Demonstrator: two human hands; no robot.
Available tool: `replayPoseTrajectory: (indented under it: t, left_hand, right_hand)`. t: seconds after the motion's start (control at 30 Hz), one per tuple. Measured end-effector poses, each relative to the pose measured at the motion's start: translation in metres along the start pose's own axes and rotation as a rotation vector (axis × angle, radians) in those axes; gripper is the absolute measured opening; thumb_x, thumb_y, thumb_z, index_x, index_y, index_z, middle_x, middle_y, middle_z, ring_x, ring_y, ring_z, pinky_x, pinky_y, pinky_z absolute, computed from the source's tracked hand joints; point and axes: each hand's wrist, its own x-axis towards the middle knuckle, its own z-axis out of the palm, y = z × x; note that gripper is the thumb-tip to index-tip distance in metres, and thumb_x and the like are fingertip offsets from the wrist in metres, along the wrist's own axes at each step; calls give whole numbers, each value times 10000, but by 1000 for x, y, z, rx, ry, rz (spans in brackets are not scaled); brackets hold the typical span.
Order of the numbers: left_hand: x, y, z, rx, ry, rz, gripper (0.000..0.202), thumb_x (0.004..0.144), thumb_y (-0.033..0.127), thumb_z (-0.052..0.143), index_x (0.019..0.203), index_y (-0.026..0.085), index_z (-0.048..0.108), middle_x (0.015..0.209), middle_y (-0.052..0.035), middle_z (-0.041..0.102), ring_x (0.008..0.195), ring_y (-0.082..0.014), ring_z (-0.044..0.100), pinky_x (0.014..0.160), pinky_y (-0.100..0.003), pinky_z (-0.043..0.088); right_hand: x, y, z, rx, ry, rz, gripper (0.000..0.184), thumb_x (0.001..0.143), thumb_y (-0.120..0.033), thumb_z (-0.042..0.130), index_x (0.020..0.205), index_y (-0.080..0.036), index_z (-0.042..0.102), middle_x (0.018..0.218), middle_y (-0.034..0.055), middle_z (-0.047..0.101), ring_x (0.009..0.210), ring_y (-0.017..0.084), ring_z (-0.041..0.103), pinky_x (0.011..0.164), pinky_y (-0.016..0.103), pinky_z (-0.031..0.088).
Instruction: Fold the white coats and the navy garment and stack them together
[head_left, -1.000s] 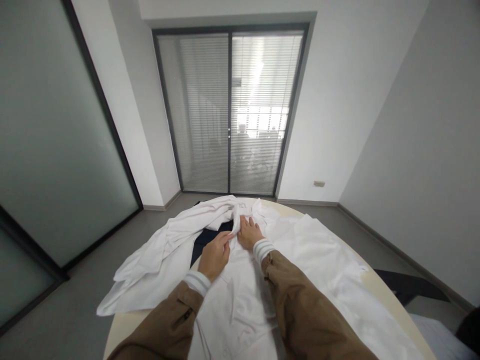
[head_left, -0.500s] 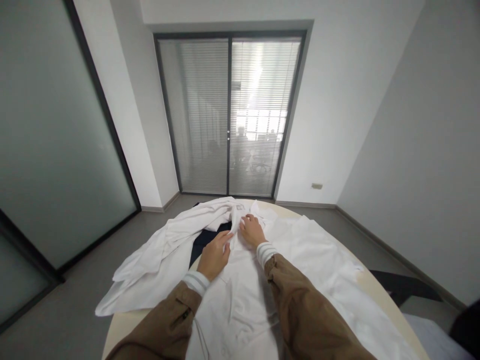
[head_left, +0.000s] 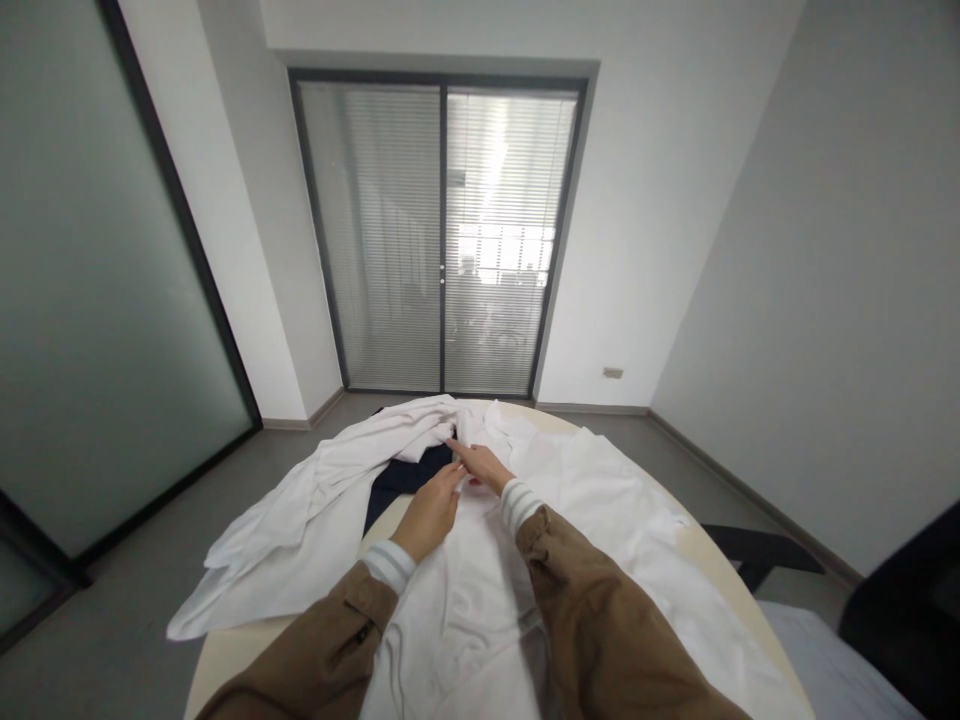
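Though half under white cloth (head_left: 465, 600), dark garment (head_left: 401, 476) beside left hand (head_left: 429, 515).

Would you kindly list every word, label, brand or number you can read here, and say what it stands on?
No text can be read in this picture.
White garment under the left hand and right hand: no print or label shows.
Wall plate beside the sliding door: too small to tell any marking.
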Motion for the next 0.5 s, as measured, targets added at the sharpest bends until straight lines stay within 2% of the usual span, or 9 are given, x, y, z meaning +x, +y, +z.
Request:
replayPoseTrajectory:
  t: [0.07,0.13,0.23,0.3,0.37,0.43,0.5]
  left_hand:
    - [-2,12,-5,51,-35,-47,423,858,55,503,1260,171,563,1397,-132,556,1314,-221,531,1131,-379,406]
    - [-8,24,-14,168,-83,-172,411,858,131,591,1263,147,521,1310,-156,590,1211,-250,603,1031,-366,475]
    - [-21,40,-30,379,-238,-359,415,871,261,644,1236,118,507,1153,-178,655,1061,-313,674,882,-387,513]
    - [-27,47,-39,448,-364,-368,338,893,288,621,1177,123,543,1095,-181,685,1056,-336,676,866,-392,495]
    - [-28,53,-45,449,-419,-330,226,909,270,591,1098,147,580,1059,-161,704,1055,-324,676,864,-373,474]
    - [-25,59,-48,402,-400,-298,133,912,252,579,1015,171,599,1007,-123,716,1012,-296,687,833,-342,463]
    - [-18,66,-47,341,-362,-288,84,904,250,583,948,183,606,947,-92,721,953,-273,694,787,-316,455]
  right_hand:
    - [-2,-1,0,51,24,98,302,850,-408,642,936,-121,676,764,94,702,705,203,664,606,271,524]
    - [-6,-1,-1,106,56,150,229,829,-334,658,886,-112,660,761,97,693,657,178,645,551,245,510]
    - [-13,-2,-3,187,76,174,137,838,-268,633,827,-132,640,760,70,683,636,141,630,540,209,503]
    - [-18,-2,-6,230,66,185,126,854,-265,618,846,-140,632,762,50,677,640,125,629,557,200,506]
    - [-23,-4,-10,262,35,207,163,864,-296,622,930,-148,624,766,31,671,643,119,629,574,205,513]
    - [-28,-5,-17,270,-22,236,254,825,-327,684,1004,-162,610,729,4,654,616,119,618,573,221,516]
    - [-32,-4,-28,251,-94,268,345,724,-305,784,995,-172,616,648,-24,621,560,124,589,556,245,517]
